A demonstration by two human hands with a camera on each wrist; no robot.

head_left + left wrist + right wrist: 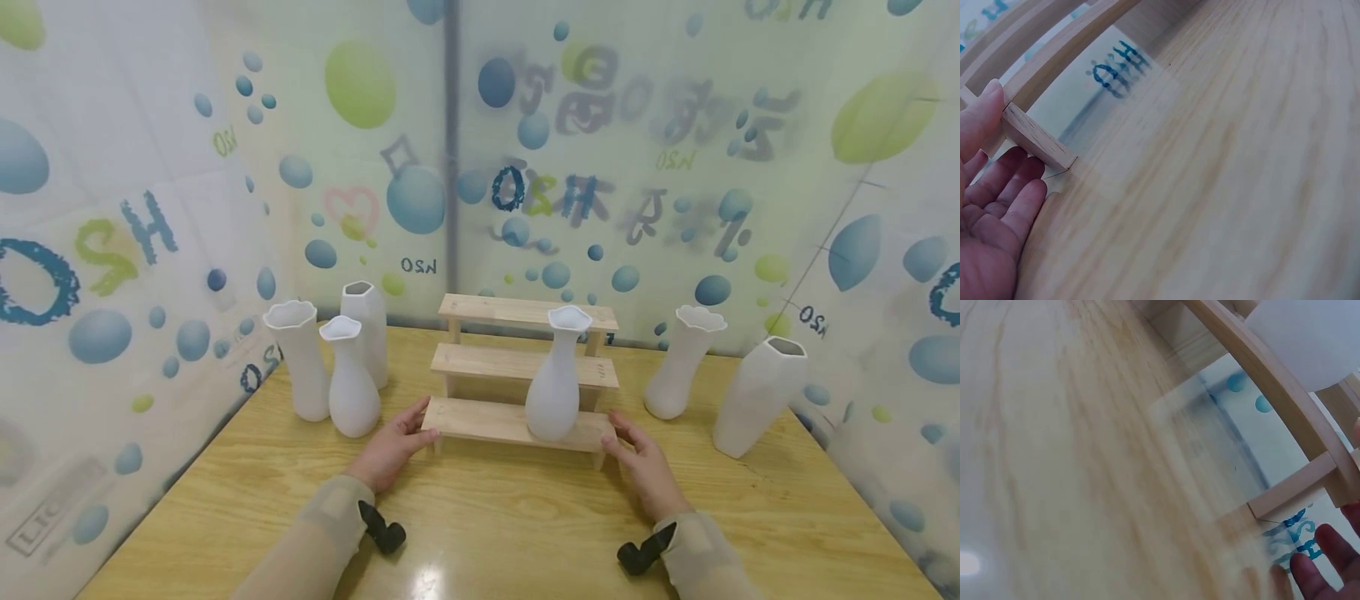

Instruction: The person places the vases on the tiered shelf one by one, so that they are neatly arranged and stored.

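The left hand (388, 450) is gripping the left end of the wooden stand (480, 418), thumb on top, fingers beside the leg; the right hand (643, 467) is pinching the opposite end, its lower fingers spreading apart. Holding it well is probably calling for even, gentle pressure from both ends, since one white vase (553, 400) is standing upright on the bottom shelf, toward the right, and a jolt could tip it. The stand is sitting mid-table (487, 525), toward the far edge. Three vases (352, 392) are clustering toward the left edge, two more (757, 400) toward the right.
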